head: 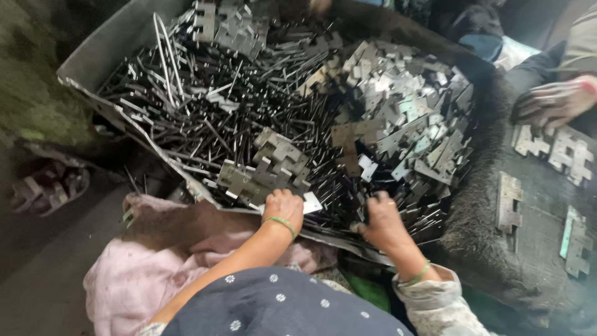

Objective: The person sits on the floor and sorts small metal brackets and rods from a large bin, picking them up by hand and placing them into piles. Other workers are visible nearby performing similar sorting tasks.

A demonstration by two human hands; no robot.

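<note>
left hand [283, 208] pinches a pale metal hinge leaf [309, 202] at the near rim of the tray [93, 56]; right hand [382, 221] is clenched among loose pins [205, 118]. risk: sharp pin ends and stamped edges could nick fingers. leaf looks flat, notched, dull grey.

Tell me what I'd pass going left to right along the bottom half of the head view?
Sandal → pink cloth → left hand → right hand → flat hinge plate on the dark mat → lighter hinge plate.
</note>
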